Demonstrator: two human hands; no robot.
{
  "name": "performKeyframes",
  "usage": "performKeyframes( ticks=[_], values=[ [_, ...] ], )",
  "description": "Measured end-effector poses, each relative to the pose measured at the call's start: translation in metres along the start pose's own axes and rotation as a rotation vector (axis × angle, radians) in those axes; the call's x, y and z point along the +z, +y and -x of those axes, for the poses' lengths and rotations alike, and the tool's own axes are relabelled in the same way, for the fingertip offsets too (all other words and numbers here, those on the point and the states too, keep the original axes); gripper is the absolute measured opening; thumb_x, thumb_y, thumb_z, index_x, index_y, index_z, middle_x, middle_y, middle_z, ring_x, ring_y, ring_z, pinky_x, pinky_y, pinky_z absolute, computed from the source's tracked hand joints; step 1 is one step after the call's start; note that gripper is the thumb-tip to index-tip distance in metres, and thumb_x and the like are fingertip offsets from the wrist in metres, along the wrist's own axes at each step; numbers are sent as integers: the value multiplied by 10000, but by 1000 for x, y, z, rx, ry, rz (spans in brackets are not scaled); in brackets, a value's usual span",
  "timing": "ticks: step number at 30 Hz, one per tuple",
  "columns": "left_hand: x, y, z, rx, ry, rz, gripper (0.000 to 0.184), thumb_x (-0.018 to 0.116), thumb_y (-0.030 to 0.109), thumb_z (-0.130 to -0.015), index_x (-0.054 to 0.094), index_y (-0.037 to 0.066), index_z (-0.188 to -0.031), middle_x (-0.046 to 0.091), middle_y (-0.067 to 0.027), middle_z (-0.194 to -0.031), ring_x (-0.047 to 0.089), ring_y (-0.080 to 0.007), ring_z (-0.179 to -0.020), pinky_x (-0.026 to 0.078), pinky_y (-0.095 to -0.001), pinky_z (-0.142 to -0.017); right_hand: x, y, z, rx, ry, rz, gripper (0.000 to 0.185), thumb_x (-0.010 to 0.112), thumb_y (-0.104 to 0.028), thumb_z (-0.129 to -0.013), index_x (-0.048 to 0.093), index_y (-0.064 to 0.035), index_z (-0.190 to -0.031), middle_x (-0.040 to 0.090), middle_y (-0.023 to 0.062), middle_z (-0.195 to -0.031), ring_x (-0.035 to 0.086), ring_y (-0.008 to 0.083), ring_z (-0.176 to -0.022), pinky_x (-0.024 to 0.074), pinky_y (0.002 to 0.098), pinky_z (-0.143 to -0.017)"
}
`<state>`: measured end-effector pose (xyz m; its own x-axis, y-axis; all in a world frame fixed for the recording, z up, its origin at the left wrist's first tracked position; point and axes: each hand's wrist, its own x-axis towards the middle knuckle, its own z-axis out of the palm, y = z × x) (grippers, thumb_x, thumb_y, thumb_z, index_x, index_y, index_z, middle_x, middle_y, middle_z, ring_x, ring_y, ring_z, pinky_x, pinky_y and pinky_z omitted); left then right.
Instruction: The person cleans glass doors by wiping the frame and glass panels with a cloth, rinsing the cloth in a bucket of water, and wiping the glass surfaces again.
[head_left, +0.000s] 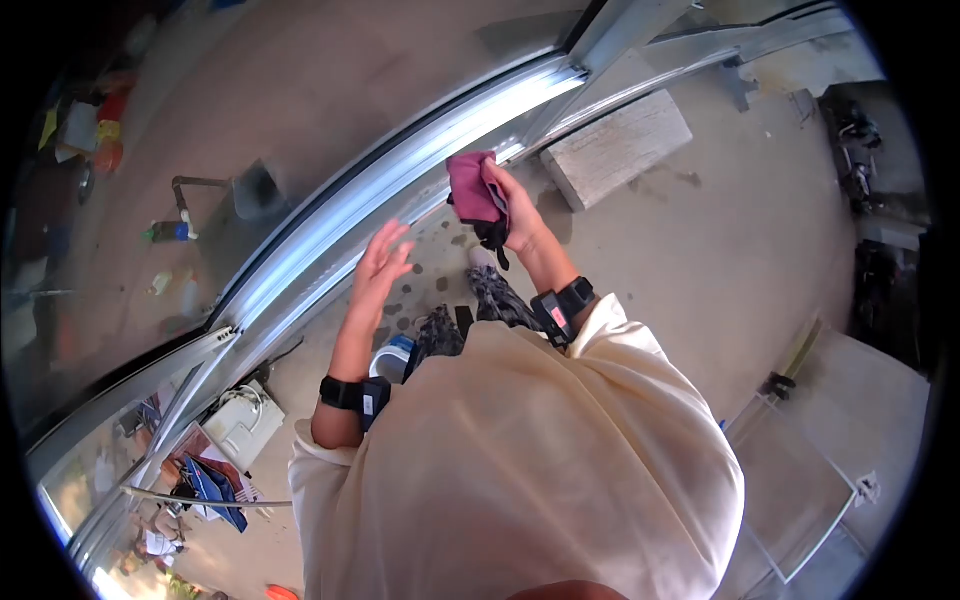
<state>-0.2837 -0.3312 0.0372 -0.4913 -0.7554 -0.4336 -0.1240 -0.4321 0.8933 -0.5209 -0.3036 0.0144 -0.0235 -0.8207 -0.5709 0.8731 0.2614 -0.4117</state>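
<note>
My right hand (518, 212) grips a folded maroon cloth (477, 187) with black edging and a dark strap end hanging from its lower side. The cloth is held in front of a window's lower metal frame (395, 165), and I cannot tell whether it touches the frame. My left hand (378, 262) is raised beside the same frame, with its fingers apart and a little blurred. Nothing shows in that hand. Each forearm carries a black strap with a small box.
A pale concrete block (620, 148) lies by the window wall. Close to my feet stands a white bucket (390, 361) with something blue in it. A white appliance (243, 425) is at lower left, and a metal-framed panel (800, 500) at lower right. Wet spots mark the floor.
</note>
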Motion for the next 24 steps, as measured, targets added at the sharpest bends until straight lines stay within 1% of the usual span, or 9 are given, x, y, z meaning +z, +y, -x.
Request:
performKeyframes(
  ticks=[6,8,10,11,14,15,20,22,24],
  values=[
    [95,6,-44,65,24,59,367,598,188,-906,496,66,-1238,591,-49,-1111,584,-122,-959,485,-267,-797,-14,-11,6,-189,-202,311,489,495,-283,-945,409,-23,-1350,591,102,-1135,596,162,-981,458,270,-891],
    [112,16,-63,-12,88,39,286,601,153,-900,547,55,-1163,623,-25,-1019,603,-101,-870,496,-243,-741,-45,-20,-8,-386,0,570,583,593,-318,-892,401,-36,-1365,362,100,-1409,422,204,-1237,384,324,-981],
    [115,8,-72,214,217,-139,222,640,171,-848,599,32,-1016,644,-82,-900,634,-164,-743,496,-320,-660,-38,-44,19,-342,58,482,625,603,-329,-885,363,-56,-1393,233,88,-1478,328,234,-1305,356,364,-1007],
    [116,5,-80,352,255,-425,234,612,147,-877,575,16,-1067,645,-66,-879,614,-94,-742,490,-235,-637,-32,-47,28,-334,22,458,634,627,-284,-880,344,-62,-1403,366,93,-1403,419,203,-1233,377,323,-983],
    [132,7,-80,546,128,-758,411,634,159,-853,515,40,-1228,647,-129,-987,659,-175,-809,525,-282,-703,-41,-33,11,-323,-23,461,602,637,-219,-881,364,-54,-1392,491,82,-1289,492,165,-1147,393,280,-957],
    [133,12,-73,303,67,-668,467,628,146,-856,478,72,-1292,619,-113,-1129,653,-191,-929,537,-296,-735,-42,-35,2,-338,51,453,575,637,-170,-884,380,-46,-1383,560,55,-1187,548,135,-1043,420,253,-915],
    [74,11,-39,312,213,-459,462,604,126,-879,464,95,-1318,573,-80,-1236,607,-153,-1055,523,-277,-770,-16,-81,-31,-1070,328,1542,437,684,-214,-798,527,-97,-1189,585,136,-1099,603,309,-957,492,380,-790],
    [25,-27,-17,111,306,-321,420,595,139,-887,495,99,-1293,569,-67,-1243,597,-138,-1054,509,-263,-769,-20,-98,-58,-1181,333,1812,388,701,-235,-760,558,-139,-1107,599,81,-1034,614,285,-905,506,379,-732],
    [-13,-52,22,-17,429,-228,386,576,156,-897,518,115,-1277,577,-51,-1222,598,-137,-1027,500,-256,-754,-30,-100,-80,-1011,409,1945,359,706,-260,-753,566,-150,-1064,619,60,-988,627,275,-871,515,381,-692]
  ],
)
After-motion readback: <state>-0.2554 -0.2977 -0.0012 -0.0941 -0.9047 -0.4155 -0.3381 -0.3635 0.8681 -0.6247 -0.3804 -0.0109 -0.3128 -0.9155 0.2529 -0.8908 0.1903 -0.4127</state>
